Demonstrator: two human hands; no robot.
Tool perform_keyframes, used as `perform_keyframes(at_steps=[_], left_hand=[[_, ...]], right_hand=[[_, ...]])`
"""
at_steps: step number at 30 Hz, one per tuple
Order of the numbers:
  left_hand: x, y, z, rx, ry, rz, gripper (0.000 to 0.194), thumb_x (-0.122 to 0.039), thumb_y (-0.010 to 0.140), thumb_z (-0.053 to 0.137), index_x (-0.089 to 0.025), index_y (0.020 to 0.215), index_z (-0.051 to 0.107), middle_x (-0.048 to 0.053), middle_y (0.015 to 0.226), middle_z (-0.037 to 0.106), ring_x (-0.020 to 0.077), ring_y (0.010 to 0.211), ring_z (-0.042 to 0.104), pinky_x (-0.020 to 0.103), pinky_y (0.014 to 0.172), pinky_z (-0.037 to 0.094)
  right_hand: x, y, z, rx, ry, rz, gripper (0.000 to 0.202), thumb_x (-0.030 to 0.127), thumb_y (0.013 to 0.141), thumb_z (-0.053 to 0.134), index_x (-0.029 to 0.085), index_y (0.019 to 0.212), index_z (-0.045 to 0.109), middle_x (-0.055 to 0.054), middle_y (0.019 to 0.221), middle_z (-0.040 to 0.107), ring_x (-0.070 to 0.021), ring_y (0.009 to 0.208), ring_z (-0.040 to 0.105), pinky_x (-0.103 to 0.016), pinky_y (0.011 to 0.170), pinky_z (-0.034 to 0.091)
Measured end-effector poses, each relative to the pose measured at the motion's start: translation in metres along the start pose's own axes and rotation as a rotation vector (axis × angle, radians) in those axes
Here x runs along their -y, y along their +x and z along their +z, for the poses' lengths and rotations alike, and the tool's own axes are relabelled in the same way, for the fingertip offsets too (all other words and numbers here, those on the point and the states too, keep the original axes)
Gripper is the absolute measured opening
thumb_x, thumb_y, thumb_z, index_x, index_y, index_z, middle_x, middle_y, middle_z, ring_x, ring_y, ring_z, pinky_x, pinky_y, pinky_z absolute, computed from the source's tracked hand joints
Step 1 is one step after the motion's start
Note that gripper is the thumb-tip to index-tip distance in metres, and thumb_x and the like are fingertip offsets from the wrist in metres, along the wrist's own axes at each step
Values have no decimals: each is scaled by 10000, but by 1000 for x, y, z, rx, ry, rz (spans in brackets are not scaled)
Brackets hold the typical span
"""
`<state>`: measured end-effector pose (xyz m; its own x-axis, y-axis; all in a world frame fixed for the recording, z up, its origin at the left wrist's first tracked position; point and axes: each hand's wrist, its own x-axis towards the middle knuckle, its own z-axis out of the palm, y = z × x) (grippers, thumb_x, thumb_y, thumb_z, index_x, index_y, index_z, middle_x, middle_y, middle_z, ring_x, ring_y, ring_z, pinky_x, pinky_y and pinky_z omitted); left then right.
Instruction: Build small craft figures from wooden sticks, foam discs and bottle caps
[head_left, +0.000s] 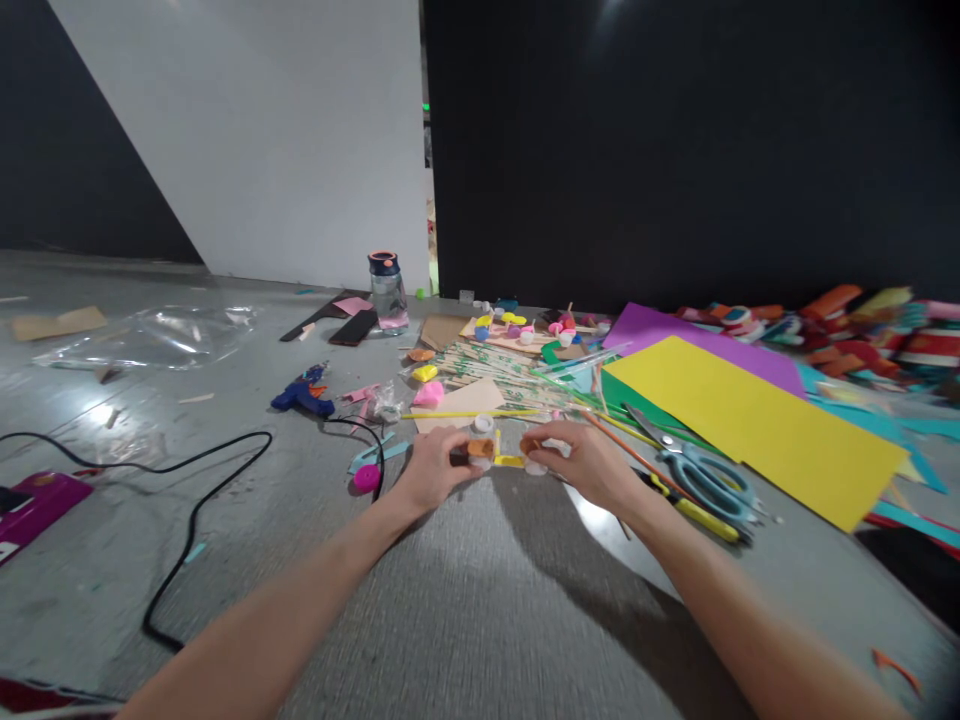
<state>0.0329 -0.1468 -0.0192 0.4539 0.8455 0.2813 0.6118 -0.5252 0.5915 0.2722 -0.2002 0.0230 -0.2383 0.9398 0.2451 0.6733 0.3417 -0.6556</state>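
My left hand (437,464) is closed around a small white, cup-like piece with an orange-brown top (481,452). Opposite it, my right hand (581,458) pinches a similar orange-brown and white piece (531,452). Between the two pieces runs a short yellow strip (510,461) with an upright yellow bit, and they seem to be parts of one small craft model. Just behind lies a white bottle cap (482,425). Fingers hide the outer sides of both pieces, so how they join the strip is hard to tell.
Left are a blue glue gun (304,393) with its black cord, a magenta cap (366,478) and a water bottle (388,293). Blue-handled scissors (709,482), yellow-black pliers (705,520) and yellow paper (757,420) lie right. Patterned paper strips (495,365) lie behind.
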Motion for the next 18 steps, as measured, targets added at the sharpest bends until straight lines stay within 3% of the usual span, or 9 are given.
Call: perform_keyframes(at_steps=[5, 11, 18], left_hand=[[0, 0, 0, 3, -4, 7, 154, -283, 726, 784, -178, 783, 688, 28, 807, 668, 202, 792, 596, 306, 728, 400], [2, -1, 0, 4, -30, 8, 120, -280, 757, 756, -183, 804, 705, 39, 849, 698, 214, 837, 619, 313, 765, 430], [1, 0, -4, -21, -60, 23, 99, -274, 783, 756, -181, 781, 719, 25, 815, 710, 201, 786, 638, 301, 735, 452]], right_hand=[[1, 1, -6, -43, -21, 26, 206, 305, 891, 618, 227, 1032, 746, -55, 1044, 771, -239, 956, 703, -359, 838, 522], [3, -1, -35, -191, -61, 55, 247, 375, 910, 603, 223, 1045, 744, -81, 1128, 752, -280, 1070, 682, -419, 925, 507], [36, -17, -73, -309, -93, -13, 243, 419, 914, 613, 239, 1012, 744, -66, 1024, 769, -264, 954, 709, -360, 786, 546]])
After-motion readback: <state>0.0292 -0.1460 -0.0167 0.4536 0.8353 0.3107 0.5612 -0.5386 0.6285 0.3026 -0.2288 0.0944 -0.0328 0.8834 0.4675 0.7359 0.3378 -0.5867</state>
